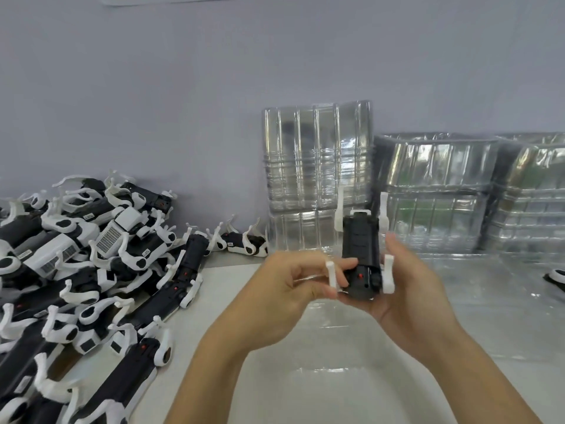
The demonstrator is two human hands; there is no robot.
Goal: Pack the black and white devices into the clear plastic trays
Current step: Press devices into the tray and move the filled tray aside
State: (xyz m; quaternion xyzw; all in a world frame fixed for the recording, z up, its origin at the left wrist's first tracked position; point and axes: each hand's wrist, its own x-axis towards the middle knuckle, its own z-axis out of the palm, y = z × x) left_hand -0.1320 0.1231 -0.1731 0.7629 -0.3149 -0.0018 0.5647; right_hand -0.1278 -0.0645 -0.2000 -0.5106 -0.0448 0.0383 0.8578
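above the table [232,289], both hands' fingers holding one device [360,255], left hand [293,289], right hand [409,289]

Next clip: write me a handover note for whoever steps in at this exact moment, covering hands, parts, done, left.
Both hands hold one black and white device upright over the table: left hand pinches its left side, right hand cradles the base.
Pile of unpacked devices lies at left.
Stacks of clear trays stand against the wall; a clear tray lies in front.
Done: no packed device visible.
Left: seat the held device, then work through the pile.
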